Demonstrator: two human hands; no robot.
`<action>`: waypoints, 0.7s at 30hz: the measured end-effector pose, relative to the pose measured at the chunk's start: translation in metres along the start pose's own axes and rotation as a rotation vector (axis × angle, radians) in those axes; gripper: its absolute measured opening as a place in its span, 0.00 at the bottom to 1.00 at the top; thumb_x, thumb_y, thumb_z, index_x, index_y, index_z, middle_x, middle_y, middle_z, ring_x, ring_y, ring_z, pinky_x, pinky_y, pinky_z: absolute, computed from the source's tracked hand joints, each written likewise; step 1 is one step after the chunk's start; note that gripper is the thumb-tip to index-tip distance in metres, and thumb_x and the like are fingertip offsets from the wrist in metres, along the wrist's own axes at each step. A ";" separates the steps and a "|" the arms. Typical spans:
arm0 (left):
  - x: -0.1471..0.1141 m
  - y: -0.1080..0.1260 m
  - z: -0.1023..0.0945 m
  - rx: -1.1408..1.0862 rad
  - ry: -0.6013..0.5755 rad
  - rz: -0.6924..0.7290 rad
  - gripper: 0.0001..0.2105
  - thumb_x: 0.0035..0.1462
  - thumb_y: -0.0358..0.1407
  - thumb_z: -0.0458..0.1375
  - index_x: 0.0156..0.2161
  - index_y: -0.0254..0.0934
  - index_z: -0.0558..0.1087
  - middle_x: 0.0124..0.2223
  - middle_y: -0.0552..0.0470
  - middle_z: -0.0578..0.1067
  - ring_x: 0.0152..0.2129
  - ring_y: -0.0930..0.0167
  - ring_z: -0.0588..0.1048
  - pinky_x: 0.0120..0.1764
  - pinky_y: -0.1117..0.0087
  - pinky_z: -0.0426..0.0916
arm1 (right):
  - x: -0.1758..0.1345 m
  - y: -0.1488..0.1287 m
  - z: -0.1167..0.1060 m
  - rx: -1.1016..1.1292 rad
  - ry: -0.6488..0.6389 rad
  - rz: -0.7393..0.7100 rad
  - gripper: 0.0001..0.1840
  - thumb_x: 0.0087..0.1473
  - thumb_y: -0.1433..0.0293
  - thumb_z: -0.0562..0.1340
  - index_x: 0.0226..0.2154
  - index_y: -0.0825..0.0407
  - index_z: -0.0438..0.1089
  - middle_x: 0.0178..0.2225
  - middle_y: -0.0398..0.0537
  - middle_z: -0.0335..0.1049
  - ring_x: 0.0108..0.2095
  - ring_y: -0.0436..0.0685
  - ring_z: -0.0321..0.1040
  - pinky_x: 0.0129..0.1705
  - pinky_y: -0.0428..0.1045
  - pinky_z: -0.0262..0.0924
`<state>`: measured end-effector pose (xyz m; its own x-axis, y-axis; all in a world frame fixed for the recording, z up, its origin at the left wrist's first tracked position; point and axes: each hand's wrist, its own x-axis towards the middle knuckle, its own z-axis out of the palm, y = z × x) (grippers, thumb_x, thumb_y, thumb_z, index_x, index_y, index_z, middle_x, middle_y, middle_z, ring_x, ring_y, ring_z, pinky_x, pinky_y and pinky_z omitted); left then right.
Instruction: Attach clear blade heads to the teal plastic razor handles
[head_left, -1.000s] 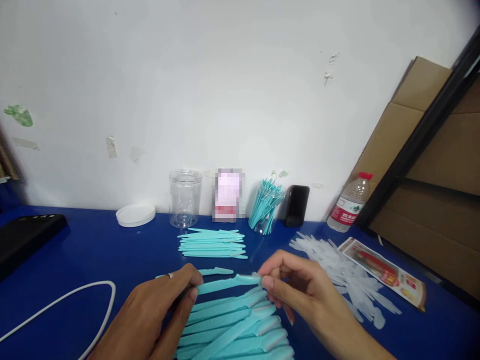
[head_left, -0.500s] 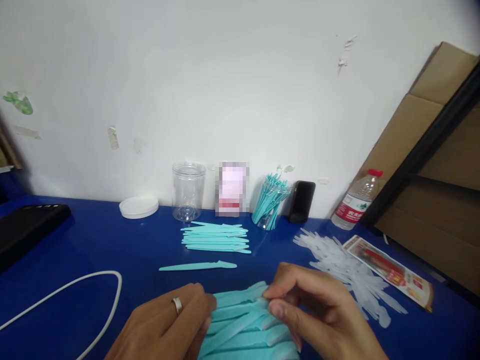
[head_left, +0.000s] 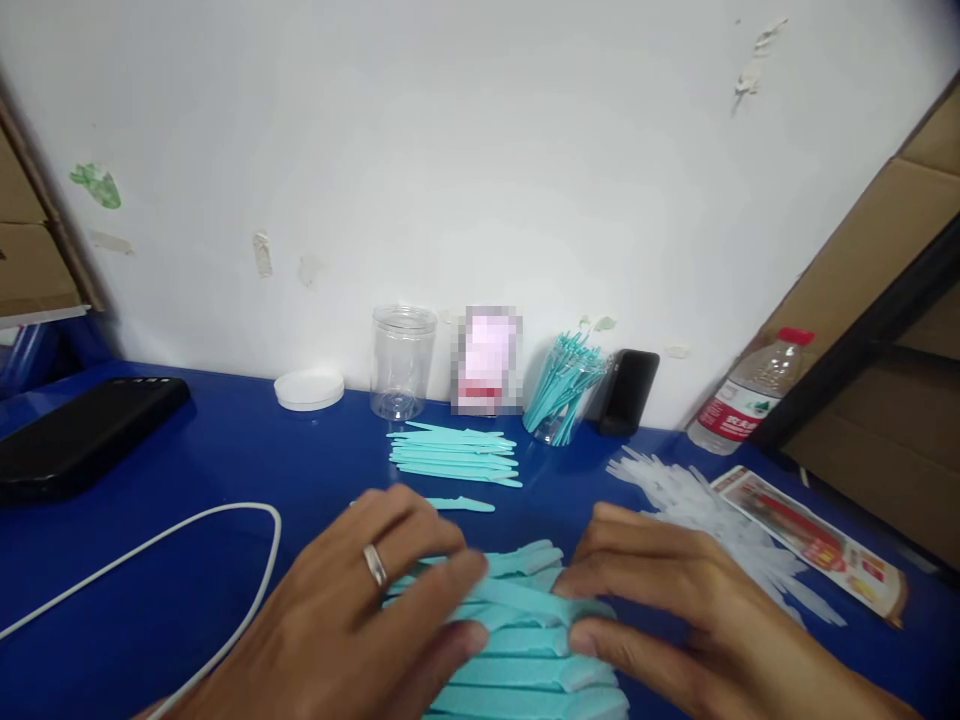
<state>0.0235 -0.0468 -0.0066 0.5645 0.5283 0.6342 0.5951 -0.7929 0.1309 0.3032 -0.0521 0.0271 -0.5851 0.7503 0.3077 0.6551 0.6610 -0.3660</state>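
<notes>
- Left hand (head_left: 337, 600), silver band ring (head_left: 375, 566) on one finger: fingers curled over the left end of a flat turquoise plastic stick (head_left: 525, 598); whether it grips the stick or merely rests there, cannot tell
- Right hand (head_left: 675, 590): thumb and forefinger pinching the right end of that same stick
- Stick position: between the two hands, lying slantwise over a row of matching turquoise plastic sticks (head_left: 517, 675) at the near edge of view; row partly covered by both hands
- Single turquoise stick (head_left: 461, 504): on the glossy blue tabletop (head_left: 322, 460), just beyond the left hand, its middle hidden by the fingers
- Beyond it, a neat stack of turquoise sticks (head_left: 450, 460), lying crosswise
- Near the right hand, a loose heap of translucent white plastic pieces (head_left: 697, 510); beside it, a flat printed packet (head_left: 817, 540)
- Along the white wall (head_left: 525, 150), left to right: round white lid (head_left: 309, 391), clear cylindrical plastic jar (head_left: 403, 370), blurred pink upright item (head_left: 487, 350), clear container (head_left: 559, 437) of upright turquoise sticks, black rounded slab (head_left: 631, 392), clear bottle with red cap (head_left: 742, 405)
- Left side: flat black device (head_left: 90, 435); looped white cable (head_left: 225, 507) running past the left hand
</notes>
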 end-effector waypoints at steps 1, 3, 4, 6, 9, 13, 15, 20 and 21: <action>0.002 -0.004 0.002 -0.028 0.044 -0.064 0.12 0.67 0.35 0.53 0.54 0.46 0.68 0.48 0.51 0.77 0.46 0.65 0.74 0.48 0.67 0.70 | 0.002 0.000 -0.001 -0.027 -0.053 0.021 0.07 0.62 0.62 0.63 0.39 0.42 0.77 0.39 0.47 0.77 0.41 0.59 0.75 0.40 0.51 0.70; 0.007 -0.014 0.005 -0.095 0.109 -0.228 0.10 0.69 0.37 0.51 0.52 0.45 0.68 0.47 0.52 0.75 0.45 0.66 0.74 0.45 0.69 0.69 | 0.006 0.005 -0.004 -0.072 -0.115 0.056 0.09 0.65 0.65 0.59 0.38 0.44 0.76 0.40 0.48 0.75 0.39 0.58 0.73 0.38 0.50 0.68; 0.010 -0.018 0.007 -0.125 0.120 -0.309 0.09 0.69 0.37 0.50 0.50 0.45 0.69 0.45 0.53 0.75 0.42 0.68 0.74 0.42 0.70 0.69 | 0.008 0.009 -0.004 -0.096 -0.113 0.066 0.10 0.65 0.65 0.58 0.38 0.45 0.76 0.40 0.48 0.74 0.39 0.57 0.73 0.38 0.50 0.67; 0.014 -0.023 0.009 -0.159 0.116 -0.412 0.06 0.68 0.36 0.49 0.45 0.44 0.69 0.39 0.55 0.74 0.35 0.70 0.74 0.36 0.72 0.68 | 0.011 0.020 -0.006 -0.154 -0.055 0.099 0.12 0.66 0.66 0.56 0.38 0.47 0.76 0.38 0.50 0.73 0.37 0.57 0.72 0.38 0.51 0.65; 0.014 -0.018 0.011 -0.145 0.004 -0.378 0.05 0.67 0.35 0.50 0.41 0.44 0.68 0.39 0.54 0.73 0.36 0.68 0.73 0.44 0.67 0.69 | 0.014 0.038 -0.011 -0.236 0.109 0.182 0.12 0.65 0.64 0.57 0.38 0.49 0.76 0.36 0.50 0.73 0.33 0.58 0.72 0.35 0.51 0.63; 0.008 -0.002 0.016 -0.117 -0.229 -0.202 0.02 0.62 0.36 0.57 0.39 0.45 0.72 0.41 0.54 0.75 0.39 0.66 0.74 0.59 0.55 0.63 | 0.017 0.054 -0.016 -0.295 0.284 0.264 0.10 0.62 0.65 0.60 0.35 0.50 0.77 0.34 0.48 0.74 0.28 0.56 0.70 0.30 0.50 0.58; 0.007 0.003 0.018 -0.101 -0.294 -0.170 0.03 0.59 0.36 0.61 0.38 0.46 0.73 0.40 0.54 0.75 0.37 0.66 0.75 0.55 0.58 0.68 | 0.017 0.056 -0.017 -0.303 0.298 0.282 0.09 0.61 0.66 0.61 0.34 0.50 0.77 0.33 0.48 0.74 0.27 0.56 0.70 0.30 0.50 0.58; 0.008 0.009 0.024 -0.044 -0.281 -0.167 0.04 0.61 0.32 0.56 0.37 0.44 0.72 0.39 0.53 0.75 0.36 0.66 0.74 0.49 0.61 0.70 | 0.019 0.053 -0.014 -0.269 0.270 0.307 0.10 0.61 0.68 0.61 0.35 0.51 0.78 0.34 0.48 0.74 0.30 0.58 0.71 0.33 0.51 0.59; 0.008 0.010 0.025 -0.044 -0.272 -0.166 0.05 0.61 0.31 0.55 0.37 0.44 0.72 0.39 0.53 0.75 0.36 0.66 0.73 0.46 0.63 0.70 | 0.019 0.052 -0.014 -0.263 0.266 0.309 0.09 0.61 0.68 0.61 0.35 0.51 0.78 0.34 0.48 0.74 0.31 0.58 0.71 0.33 0.51 0.59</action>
<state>0.0483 -0.0424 -0.0195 0.5978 0.7086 0.3750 0.6700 -0.6984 0.2516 0.3332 -0.0032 0.0263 -0.2239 0.8666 0.4459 0.8978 0.3614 -0.2518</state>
